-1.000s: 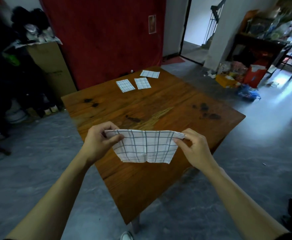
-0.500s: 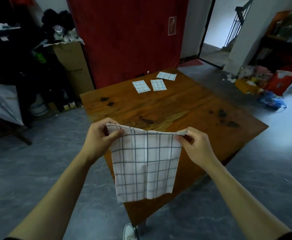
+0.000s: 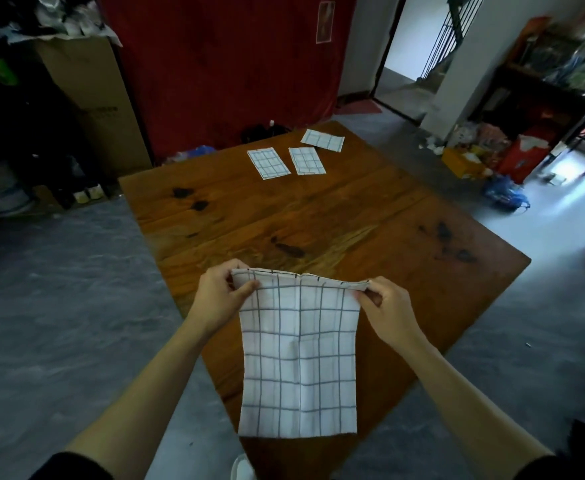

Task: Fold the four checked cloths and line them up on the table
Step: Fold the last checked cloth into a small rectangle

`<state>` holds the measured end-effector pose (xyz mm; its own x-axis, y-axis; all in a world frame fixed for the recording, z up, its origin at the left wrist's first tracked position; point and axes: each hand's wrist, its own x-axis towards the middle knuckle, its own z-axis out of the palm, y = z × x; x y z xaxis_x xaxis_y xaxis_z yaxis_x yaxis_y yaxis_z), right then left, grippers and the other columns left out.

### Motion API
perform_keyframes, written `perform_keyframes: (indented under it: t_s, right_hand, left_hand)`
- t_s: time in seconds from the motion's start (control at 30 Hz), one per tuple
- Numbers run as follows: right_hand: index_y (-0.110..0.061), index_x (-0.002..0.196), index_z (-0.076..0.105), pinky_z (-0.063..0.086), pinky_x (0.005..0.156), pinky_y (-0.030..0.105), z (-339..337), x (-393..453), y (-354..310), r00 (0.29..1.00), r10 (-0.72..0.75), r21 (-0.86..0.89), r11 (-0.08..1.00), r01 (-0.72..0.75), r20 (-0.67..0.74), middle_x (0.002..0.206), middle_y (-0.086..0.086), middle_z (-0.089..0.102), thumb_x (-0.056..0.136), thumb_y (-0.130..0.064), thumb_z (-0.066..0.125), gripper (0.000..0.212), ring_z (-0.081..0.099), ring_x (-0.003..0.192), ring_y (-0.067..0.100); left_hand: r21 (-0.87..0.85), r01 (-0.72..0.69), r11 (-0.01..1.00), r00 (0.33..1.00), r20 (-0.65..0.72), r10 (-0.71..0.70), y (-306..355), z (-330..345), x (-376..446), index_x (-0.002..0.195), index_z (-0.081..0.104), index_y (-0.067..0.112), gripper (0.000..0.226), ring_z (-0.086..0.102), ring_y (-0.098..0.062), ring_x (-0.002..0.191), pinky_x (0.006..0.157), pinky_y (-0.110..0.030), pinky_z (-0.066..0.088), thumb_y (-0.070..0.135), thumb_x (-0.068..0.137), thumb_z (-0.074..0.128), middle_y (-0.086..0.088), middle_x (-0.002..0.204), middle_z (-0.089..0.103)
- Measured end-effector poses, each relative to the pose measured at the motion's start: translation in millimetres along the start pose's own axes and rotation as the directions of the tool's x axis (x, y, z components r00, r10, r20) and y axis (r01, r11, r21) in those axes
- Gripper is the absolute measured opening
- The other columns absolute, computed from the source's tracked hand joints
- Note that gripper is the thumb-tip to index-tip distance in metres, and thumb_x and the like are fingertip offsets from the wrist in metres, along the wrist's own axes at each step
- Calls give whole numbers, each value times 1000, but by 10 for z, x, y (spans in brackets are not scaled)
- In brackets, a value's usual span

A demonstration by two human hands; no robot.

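Only real container in view is the big cardboard box (image 3: 90,95) up at 10 o'clock, against the red wall (image 3: 221,64) – its top is stuffed with crumpled stuff, can't tell what exactly.

Cloth count: four checked ones total. Three folded cloths sit on the far end of the wooden worktop (image 3: 318,216) around 12 o'clock – left folded cloth (image 3: 268,164), middle folded cloth (image 3: 307,161) just beside it, and the far folded cloth (image 3: 322,140) a bit behind and to the right, apart from the other two.

The fourth, the held cloth (image 3: 299,355), hangs in the air over the near corner of the worktop at about 6 o'clock. Left hand (image 3: 220,294) has its fingers pinched shut on the top left corner, right hand (image 3: 386,306) has its fingers pinched shut on the top right corner. It hangs flat, with a crease down the middle.
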<state>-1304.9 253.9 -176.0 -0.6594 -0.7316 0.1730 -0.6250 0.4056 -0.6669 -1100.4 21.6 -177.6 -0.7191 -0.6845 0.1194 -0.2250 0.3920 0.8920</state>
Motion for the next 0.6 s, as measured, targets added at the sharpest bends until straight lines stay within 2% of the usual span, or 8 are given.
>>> perform_keyframes:
  t_s: [0.1,0.23,0.3,0.4,0.53,0.6]
  right_hand:
    - [-19,89,66,44,62,8,84,1,65,999,25,4,1000,-25,21,83,-9,58,92,-10,65,9,57,78,-1]
    - [-23,89,64,46,65,11,168,68,204,997,64,21,998,-65,50,86,-10,59,92,-11,66,12,59,76,-1]
    - [-22,96,68,48,70,11,179,79,282,996,49,27,998,-51,81,93,-10,62,90,-10,67,14,60,83,1]
    - [-26,96,66,46,76,10,148,97,349,994,6,87,996,-15,106,95,-12,63,87,-6,68,21,61,89,2]
    - [-22,97,67,49,78,16,118,143,441,990,-14,148,989,-7,142,97,-11,64,84,-8,72,19,62,93,6]
    - [-22,97,68,50,76,18,136,162,471,984,-22,136,991,-1,174,97,-11,64,82,-8,76,22,61,92,6]
  left_hand:
    - [13,20,1000,999,25,-21,-119,61,36,81,64,20,11,64,-13,73,64,-39,53,18,86,75,2,79,68]
    - [15,49,999,998,32,-50,-206,106,48,80,65,21,11,61,-14,71,60,-33,49,16,86,74,4,77,67]
    - [3,54,999,998,32,-54,-220,132,40,79,66,20,13,60,-14,70,59,-28,47,13,86,74,4,76,66]
    - [-63,44,997,998,44,-41,-179,162,62,79,65,17,15,58,-11,71,60,-23,45,5,85,73,2,79,66]
    - [-83,46,996,998,49,-42,-157,196,118,82,65,14,13,59,-22,74,62,-32,47,3,86,71,-1,80,65]
    - [-81,53,995,997,53,-48,-155,220,129,82,65,16,15,58,-24,74,62,-31,46,3,86,71,-1,79,64]
